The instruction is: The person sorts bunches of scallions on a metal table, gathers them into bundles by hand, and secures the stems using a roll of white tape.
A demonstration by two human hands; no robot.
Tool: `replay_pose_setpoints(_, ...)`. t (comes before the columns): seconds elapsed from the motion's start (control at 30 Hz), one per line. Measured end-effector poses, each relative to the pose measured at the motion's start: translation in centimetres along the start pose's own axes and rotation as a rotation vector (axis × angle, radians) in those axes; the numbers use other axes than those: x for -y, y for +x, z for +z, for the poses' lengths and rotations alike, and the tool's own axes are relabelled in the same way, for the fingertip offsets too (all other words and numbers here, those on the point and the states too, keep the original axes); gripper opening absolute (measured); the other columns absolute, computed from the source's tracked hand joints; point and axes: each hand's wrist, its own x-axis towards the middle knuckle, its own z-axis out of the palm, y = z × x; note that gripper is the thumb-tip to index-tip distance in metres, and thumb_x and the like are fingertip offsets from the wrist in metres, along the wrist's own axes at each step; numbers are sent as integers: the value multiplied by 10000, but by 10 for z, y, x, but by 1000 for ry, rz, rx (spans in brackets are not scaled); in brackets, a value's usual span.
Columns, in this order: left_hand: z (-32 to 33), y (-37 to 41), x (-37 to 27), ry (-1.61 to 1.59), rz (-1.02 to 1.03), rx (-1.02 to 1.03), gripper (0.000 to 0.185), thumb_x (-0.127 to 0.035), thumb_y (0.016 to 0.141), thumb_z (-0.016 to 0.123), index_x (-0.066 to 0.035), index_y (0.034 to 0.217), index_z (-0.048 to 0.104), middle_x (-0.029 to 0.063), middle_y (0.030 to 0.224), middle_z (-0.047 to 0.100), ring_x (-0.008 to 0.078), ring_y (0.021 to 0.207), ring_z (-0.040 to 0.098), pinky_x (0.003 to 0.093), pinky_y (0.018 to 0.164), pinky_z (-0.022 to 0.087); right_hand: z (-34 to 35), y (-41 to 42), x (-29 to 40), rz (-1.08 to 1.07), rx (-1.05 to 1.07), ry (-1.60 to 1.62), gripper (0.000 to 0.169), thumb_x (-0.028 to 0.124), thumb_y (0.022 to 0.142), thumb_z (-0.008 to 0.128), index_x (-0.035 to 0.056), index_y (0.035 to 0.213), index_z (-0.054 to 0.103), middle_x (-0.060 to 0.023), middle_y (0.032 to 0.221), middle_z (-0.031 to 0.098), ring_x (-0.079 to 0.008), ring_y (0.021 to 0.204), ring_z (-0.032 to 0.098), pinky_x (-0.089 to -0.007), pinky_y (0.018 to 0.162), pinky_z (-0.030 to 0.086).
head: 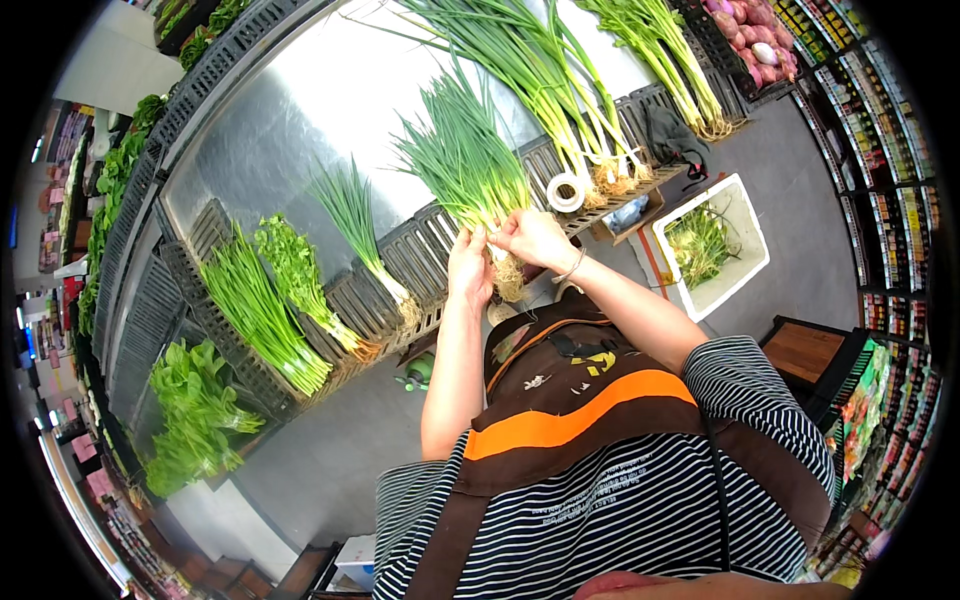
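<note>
My left hand [470,270] grips the pale stems of a bunch of spring onions [472,165] from the left, just above the roots. The fingers of my right hand [532,238] are closed on the same stems from the right. The bunch lies with its green tops on the metal display surface [270,150] and its roots [508,279] hanging towards me past the black plastic grating [431,240]. A roll of white tape [565,193] lies to the right of my hands. To their left is a smaller spring onion bunch [367,232].
Long scallions [536,90] and celery [686,82] lie right; chives [262,307] and a leafy herb bunch [311,289] lie left. A white foam box [756,217] on the floor holds leaf trimmings [701,244]. A crate of red onions [754,41] stands far right.
</note>
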Motion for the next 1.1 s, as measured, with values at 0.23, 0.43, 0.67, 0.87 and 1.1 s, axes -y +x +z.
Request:
replay_pose_setpoints(0.23, -9, 10, 11, -58, 56, -46, 327, -232, 996, 500, -5, 1231, 499, 113, 1082, 634, 211, 958, 630, 343, 840, 530, -10, -1, 6, 9, 121, -90, 325, 409, 720, 730, 91, 665, 689, -138, 722, 685, -312, 732, 676, -400, 708, 526)
replay_pose_setpoints(0.43, 9, -6, -3, 34, -26, -30, 260, -176, 968, 554, 2, 1157, 545, 107, 1040, 634, 194, 872, 622, 337, 756, 542, -17, 9, 7, 51, 335, -47, 380, 420, 693, 772, 64, 660, 642, -115, 642, 645, -230, 638, 641, -361, 640, 500)
replay_pose_setpoints(0.67, 12, 4, 5, -42, -9, -75, 256, -110, 974, 522, 25, 1192, 513, 113, 1090, 623, 201, 971, 605, 342, 866, 509, -2, 7, 7, -159, 255, -16, 603, 262, 729, 671, -195, 1054, 449, -306, 878, 629, -380, 837, 651, -412, 759, 516)
replay_pose_setpoints(0.87, 30, 7, 12, -74, 71, -53, 319, -158, 990, 504, 21, 1248, 449, 143, 1175, 583, 236, 1050, 589, 370, 907, 498, 9, 6, 0, -195, 219, 49, 496, 132, 802, 510, -241, 1093, 360, -366, 896, 606, -441, 875, 638, -459, 766, 505)
replay_pose_setpoints(1.1, 43, -5, -17, 92, 50, -150, 342, -221, 989, 515, 14, 1224, 434, 135, 1180, 565, 259, 1059, 575, 414, 892, 500, -42, -11, 15, -266, 251, -157, 361, 169, 841, 504, -130, 1030, 429, -311, 820, 621, -445, 797, 637, -468, 711, 500)
